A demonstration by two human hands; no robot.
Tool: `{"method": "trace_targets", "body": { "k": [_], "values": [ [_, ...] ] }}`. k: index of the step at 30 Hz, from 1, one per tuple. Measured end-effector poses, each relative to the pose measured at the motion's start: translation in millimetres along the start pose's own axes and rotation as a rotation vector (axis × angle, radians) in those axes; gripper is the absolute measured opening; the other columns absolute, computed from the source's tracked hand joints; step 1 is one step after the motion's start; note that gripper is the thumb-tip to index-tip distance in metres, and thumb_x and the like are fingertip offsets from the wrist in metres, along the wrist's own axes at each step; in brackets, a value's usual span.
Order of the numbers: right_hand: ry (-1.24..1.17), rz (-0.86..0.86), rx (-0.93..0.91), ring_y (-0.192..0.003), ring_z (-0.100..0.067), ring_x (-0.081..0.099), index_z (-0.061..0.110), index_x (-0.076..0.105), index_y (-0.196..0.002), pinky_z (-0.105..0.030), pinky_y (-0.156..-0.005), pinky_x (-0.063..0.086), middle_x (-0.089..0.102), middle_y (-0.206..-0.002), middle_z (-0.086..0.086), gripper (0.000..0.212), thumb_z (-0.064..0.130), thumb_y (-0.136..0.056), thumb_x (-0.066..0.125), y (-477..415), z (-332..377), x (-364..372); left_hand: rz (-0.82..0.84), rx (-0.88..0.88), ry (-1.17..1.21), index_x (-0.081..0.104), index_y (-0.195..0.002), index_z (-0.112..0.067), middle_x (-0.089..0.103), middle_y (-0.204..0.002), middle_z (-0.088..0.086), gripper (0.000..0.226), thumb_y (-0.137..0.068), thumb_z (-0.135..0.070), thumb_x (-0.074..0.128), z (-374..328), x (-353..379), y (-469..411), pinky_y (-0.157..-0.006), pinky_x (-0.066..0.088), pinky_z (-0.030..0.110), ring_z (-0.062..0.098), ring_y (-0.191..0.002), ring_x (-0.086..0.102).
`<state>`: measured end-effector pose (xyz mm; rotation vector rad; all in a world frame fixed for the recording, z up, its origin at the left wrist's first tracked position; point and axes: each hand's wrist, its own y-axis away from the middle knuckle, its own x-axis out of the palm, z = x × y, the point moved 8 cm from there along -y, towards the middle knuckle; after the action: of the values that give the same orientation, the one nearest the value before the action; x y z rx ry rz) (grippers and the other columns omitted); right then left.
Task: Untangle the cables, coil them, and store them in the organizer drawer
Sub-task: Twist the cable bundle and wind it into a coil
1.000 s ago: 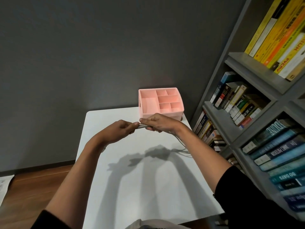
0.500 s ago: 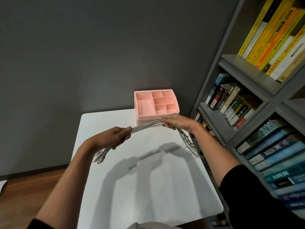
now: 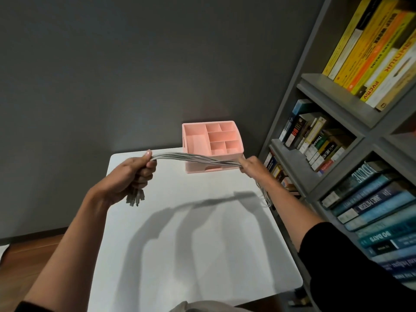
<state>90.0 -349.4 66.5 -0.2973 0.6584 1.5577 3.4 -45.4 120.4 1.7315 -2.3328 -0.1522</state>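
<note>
The person stands at the near edge of a white bench [image 3: 247, 255] with both arms stretched out over it, a bundle of grey cables [image 3: 193, 159] strung between the two hands and held up off the surface. The left hand [image 3: 132, 174] has its fingers curled round the bundle, thumb on top. Short cable ends [image 3: 135, 199] with their plugs hang down out of the bottom of that fist. The right hand [image 3: 249, 164], further right and a little farther off, also grips the bundle, fingers wrapped about it. Below that hand the rest of the cables drop in loose strands [image 3: 263, 194] past the right edge of the bench.

The span between the hands sags only slightly and runs across the front of the pink organizer [image 3: 193, 170], which sits at the far right corner of the bench, close to the dark grey wall [image 3: 135, 75]. Its top is divided into several open compartments, and I cannot tell whether the cables touch its front.

To the right stands a grey bookshelf [image 3: 326, 167] packed with books [image 3: 371, 203]. Wooden floor [image 3: 22, 255] shows at the left.
</note>
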Motion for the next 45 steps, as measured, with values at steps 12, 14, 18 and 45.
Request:
{"method": "trace_targets", "body": {
  "k": [12,14,18,45],
  "values": [
    [0.341,-0.027,0.12,-0.069,-0.027,0.053,0.01,0.058,-0.067,-0.03,-0.059,0.034,0.057,-0.071,-0.011,0.041,0.038,-0.091,0.041,25,-65,31,-0.237,0.15,0.463,0.036,-0.072,-0.024,0.009,-0.06,-0.009,0.033,-0.101,-0.039,0.03,-4,-27,1,-0.036,0.016,0.013,0.01,-0.049,0.005],
    [0.478,-0.034,0.09,-0.08,-0.031,0.056,0.007,0.057,-0.075,-0.03,-0.062,0.035,0.06,-0.086,-0.016,0.041,0.039,-0.093,0.038,29,-57,37,-0.273,0.158,0.412,0.036,-0.072,-0.023,0.017,-0.054,-0.012,0.034,-0.102,-0.038,0.03,-2,-29,-1,-0.039,0.015,0.014,0.009,-0.048,0.008],
    [0.681,0.137,-0.01,-0.097,-0.035,0.058,0.004,0.058,-0.09,-0.032,-0.07,0.035,0.06,-0.105,-0.021,0.036,0.03,-0.094,0.035,34,-25,65,-0.307,0.179,0.128,0.037,-0.075,-0.021,0.038,-0.052,-0.013,0.033,-0.103,-0.034,0.03,0,-18,-11,-0.042,0.028,0.013,0.002,-0.044,0.032],
    [0.355,0.066,-0.434,-0.043,-0.014,0.029,0.016,0.03,-0.044,-0.029,-0.049,0.021,0.032,-0.043,0.0,0.054,0.03,-0.094,0.046,58,96,64,0.162,-0.306,0.358,0.042,-0.069,-0.014,0.029,-0.048,-0.007,0.034,-0.098,-0.005,0.027,69,86,-20,-0.046,0.043,0.019,0.003,-0.033,0.025]
  ]
}}
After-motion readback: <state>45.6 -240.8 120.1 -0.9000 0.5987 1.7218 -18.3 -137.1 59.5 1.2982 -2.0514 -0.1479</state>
